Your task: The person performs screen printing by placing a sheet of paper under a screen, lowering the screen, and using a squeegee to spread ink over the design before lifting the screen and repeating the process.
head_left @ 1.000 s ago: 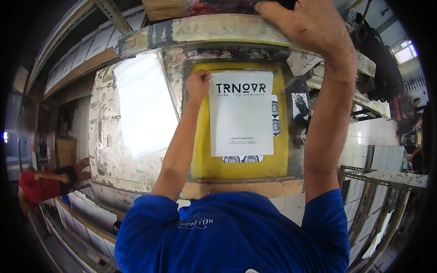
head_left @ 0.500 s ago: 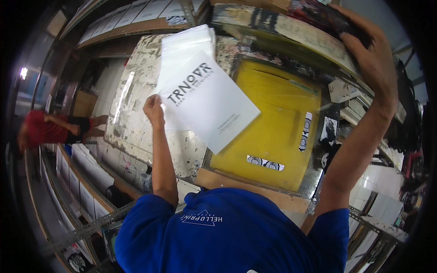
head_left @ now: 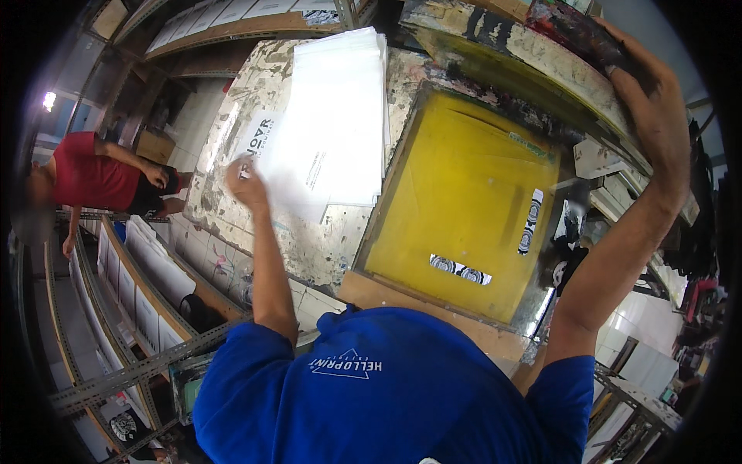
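My left hand (head_left: 246,182) grips the near corner of a white printed sheet (head_left: 297,166), blurred by motion, which lies over a stack of white sheets (head_left: 344,85) on the paint-stained table (head_left: 309,247) at left. The yellow printing pad (head_left: 464,201) in the centre is bare, with small black-and-white strips along its near and right edges. My right hand (head_left: 657,100) is raised at the upper right and holds the edge of the lifted, ink-stained screen frame (head_left: 518,58) above the pad.
A person in a red shirt (head_left: 93,178) bends over at the far left. Slotted metal racks holding white sheets (head_left: 147,286) run along the lower left. More shelving and stacked white sheets (head_left: 641,309) stand at the right.
My left hand has pulled the white sheet off the yellow pad and swung it left onto the stack. My right hand has kept hold of the raised screen frame.
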`<state>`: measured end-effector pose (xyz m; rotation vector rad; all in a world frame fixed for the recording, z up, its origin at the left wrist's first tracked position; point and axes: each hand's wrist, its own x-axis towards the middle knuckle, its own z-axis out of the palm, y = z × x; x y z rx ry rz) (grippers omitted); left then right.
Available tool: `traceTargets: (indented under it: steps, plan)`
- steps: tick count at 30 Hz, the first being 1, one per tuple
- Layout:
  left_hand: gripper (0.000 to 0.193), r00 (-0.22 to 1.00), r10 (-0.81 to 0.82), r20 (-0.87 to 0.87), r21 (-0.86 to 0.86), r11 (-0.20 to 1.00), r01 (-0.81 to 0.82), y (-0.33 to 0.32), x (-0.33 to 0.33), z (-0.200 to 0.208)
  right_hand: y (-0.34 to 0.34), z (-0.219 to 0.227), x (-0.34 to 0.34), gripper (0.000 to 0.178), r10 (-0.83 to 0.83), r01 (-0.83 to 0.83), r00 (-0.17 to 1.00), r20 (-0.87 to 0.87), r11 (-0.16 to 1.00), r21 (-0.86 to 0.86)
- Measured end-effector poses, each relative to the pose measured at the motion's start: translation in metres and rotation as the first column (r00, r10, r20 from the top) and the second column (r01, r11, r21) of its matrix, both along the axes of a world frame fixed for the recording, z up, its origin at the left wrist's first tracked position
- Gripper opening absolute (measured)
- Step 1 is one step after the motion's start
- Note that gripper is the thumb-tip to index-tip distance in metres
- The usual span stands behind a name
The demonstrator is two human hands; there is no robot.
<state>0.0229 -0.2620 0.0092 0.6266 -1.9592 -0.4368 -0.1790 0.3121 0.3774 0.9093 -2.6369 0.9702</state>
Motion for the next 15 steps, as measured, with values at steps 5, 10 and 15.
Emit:
traceTargets:
  steps: [5, 10, 15]
  plan:
    - [0.028, 0.836, -0.307, 0.455, 0.017, 0.941, 0.337, 0.191, -0.037, -0.007, 0.0, 0.0, -0.003, 0.045, 0.042, -0.042, 0.999, -0.021, 0.999, -0.024]
    - [0.014, 0.85, -0.341, 0.401, 0.219, 0.937, 0.272, 0.213, -0.043, -0.034, -0.001, 0.001, -0.004, 0.044, 0.072, -0.074, 0.997, -0.043, 0.996, -0.057]
    - [0.01, 0.787, -0.567, 0.244, 0.473, 0.778, 0.413, 0.225, -0.055, 0.007, -0.001, 0.003, -0.003, 0.046, 0.052, -0.063, 0.994, -0.091, 0.991, -0.119]
